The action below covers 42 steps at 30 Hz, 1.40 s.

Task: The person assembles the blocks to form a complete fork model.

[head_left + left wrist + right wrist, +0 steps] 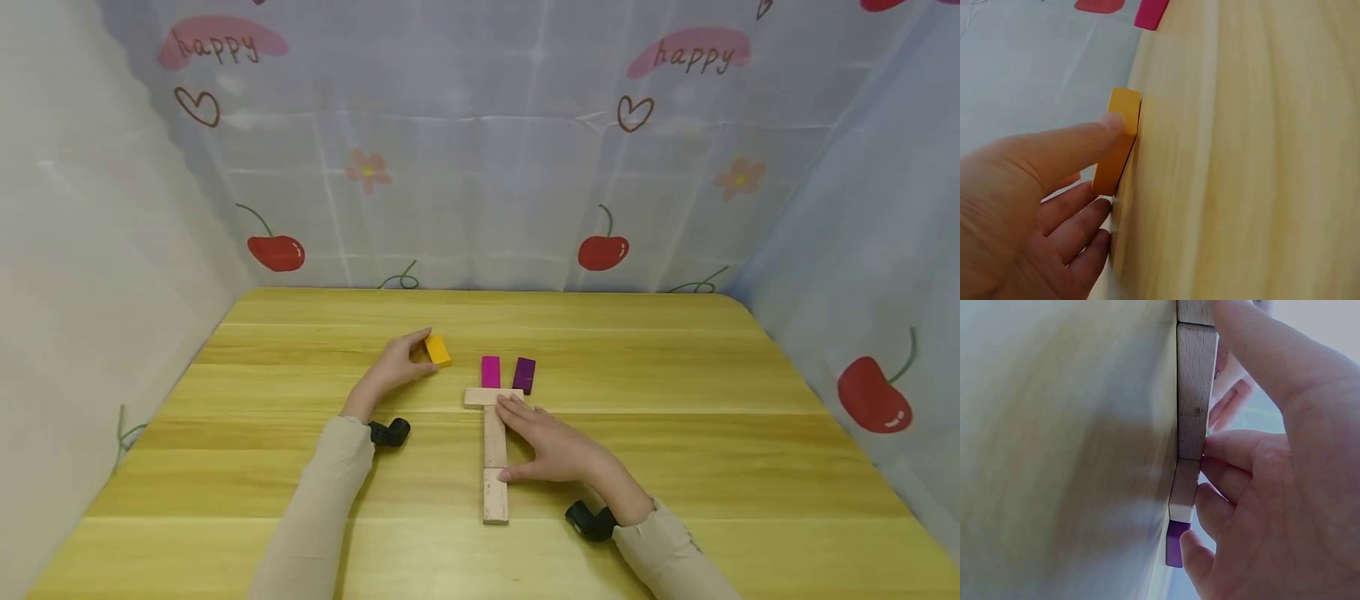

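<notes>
A yellow block lies at the left of the layout, and my left hand pinches it between thumb and fingers. In the left wrist view the thumb presses on the yellow block. Three plain wooden blocks form a T: a crosswise block, an upper stem block and a lower stem block, end to end. My right hand rests on the T from the right, fingertips on the crosswise block and thumb at the lower stem block. Its fingers look extended in the right wrist view.
A magenta block and a purple block lie just beyond the crosswise block. Everything is on a yellow wood-grain table. A printed curtain hangs behind the table's far edge and along both sides.
</notes>
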Each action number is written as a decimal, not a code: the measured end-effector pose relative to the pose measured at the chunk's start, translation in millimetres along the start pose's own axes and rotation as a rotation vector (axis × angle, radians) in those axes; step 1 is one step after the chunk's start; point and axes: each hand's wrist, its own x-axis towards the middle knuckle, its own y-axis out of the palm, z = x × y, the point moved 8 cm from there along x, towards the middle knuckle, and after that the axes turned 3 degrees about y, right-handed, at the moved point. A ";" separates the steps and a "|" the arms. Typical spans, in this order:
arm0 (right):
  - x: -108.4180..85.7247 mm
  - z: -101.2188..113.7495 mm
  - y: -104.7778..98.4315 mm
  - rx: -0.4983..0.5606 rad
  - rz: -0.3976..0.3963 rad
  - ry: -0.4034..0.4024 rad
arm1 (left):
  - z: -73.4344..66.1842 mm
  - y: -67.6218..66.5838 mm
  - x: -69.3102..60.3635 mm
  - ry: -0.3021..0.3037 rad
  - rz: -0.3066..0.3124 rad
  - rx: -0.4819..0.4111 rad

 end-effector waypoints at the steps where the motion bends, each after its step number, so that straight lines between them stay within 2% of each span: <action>1: 0.1 -0.2 0.9 0.000 0.005 0.003 | 1.3 -0.1 -0.1 -0.002 -0.009 -0.004; 7: -1.0 0.4 0.0 0.011 -0.001 0.018 | 2.0 1.3 -1.2 0.009 -0.059 0.020; 14: -1.2 1.4 -2.1 0.013 -0.009 0.003 | -2.9 1.9 -2.7 0.045 -0.084 -0.018; 17: -1.2 1.0 -1.6 0.011 -0.007 -0.001 | -5.3 5.5 -2.8 0.063 -0.069 -0.051; 26: -0.5 0.4 -0.7 0.016 -0.004 0.001 | -18.7 23.1 -6.1 0.127 0.033 -0.113; 32: 0.1 -0.5 0.2 0.015 0.001 0.013 | -21.8 25.9 -8.6 0.149 0.032 -0.109; 42: -0.4 -0.3 0.9 0.021 0.008 0.012 | -21.2 28.8 -9.8 0.173 0.012 -0.026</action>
